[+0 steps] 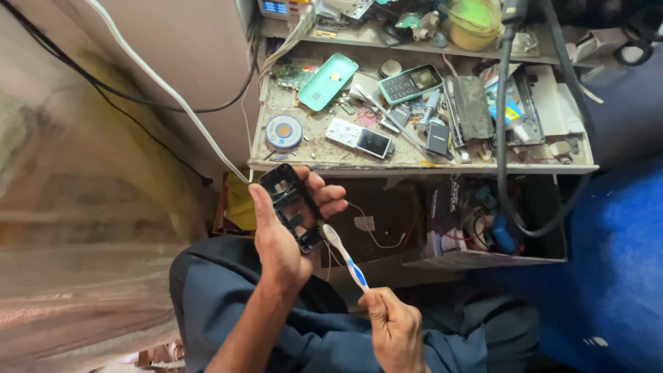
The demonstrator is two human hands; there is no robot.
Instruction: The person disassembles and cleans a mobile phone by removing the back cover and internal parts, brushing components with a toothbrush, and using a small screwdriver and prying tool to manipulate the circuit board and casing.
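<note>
A cluttered bench (331, 163) carried phones and parts, a white phone (359, 138) lying near its front edge. Below that edge, the left hand (283, 235) gripped a black phone frame (291, 206) upright. The right hand (395, 330) pinched a toothbrush (344, 254), its bristles touching the frame's lower end.

dark phone screen (375, 143) on bench, black box (442, 200) below
</note>
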